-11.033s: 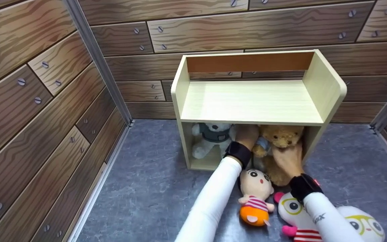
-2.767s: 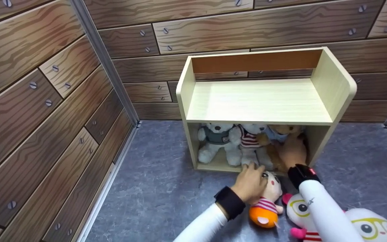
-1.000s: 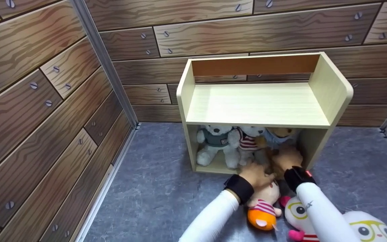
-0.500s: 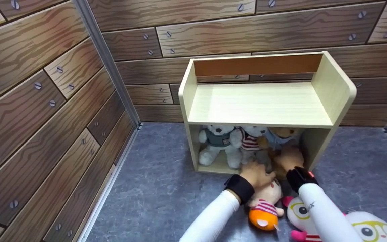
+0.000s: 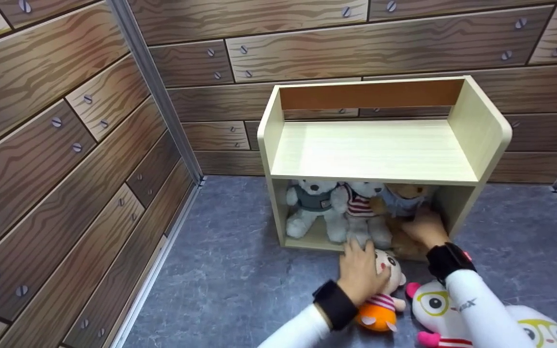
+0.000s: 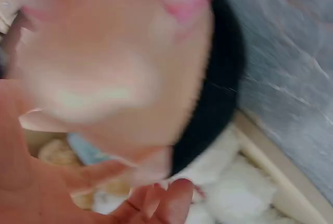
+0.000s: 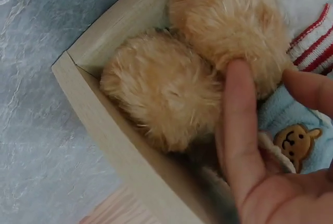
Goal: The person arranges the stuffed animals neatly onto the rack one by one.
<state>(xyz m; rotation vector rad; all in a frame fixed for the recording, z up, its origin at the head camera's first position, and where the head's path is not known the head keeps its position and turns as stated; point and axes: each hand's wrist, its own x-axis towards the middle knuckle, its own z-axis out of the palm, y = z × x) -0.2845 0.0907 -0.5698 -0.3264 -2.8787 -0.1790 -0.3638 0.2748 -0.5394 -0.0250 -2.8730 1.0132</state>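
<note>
A doll with a striped top and orange bottom [image 5: 376, 315] lies on the floor before the shelf. My left hand [image 5: 358, 273] holds it by the head, thumb across its face. In the left wrist view the doll's head [image 6: 119, 78] is blurred and fills much of the frame. Inside the lower compartment, a brown teddy bear in blue [image 5: 405, 244] sits at the right end. My right hand [image 5: 427, 228] touches its legs, and in the right wrist view the extended index finger rests against a furry foot [image 7: 161, 91].
Two white bears, one in a grey-green top [image 5: 313, 201] and one in red stripes [image 5: 359, 207], sit left of the brown bear. A pale wooden shelf unit [image 5: 375, 150] surrounds them. Two white dolls, one with pink ears [image 5: 433, 304] and one with yellow glasses [image 5: 542, 326], lie at lower right.
The brown bear now sits further back in the compartment, beside the striped bear. My left hand has left the shelf for the doll, which has turned slightly. My right hand has shifted right.
</note>
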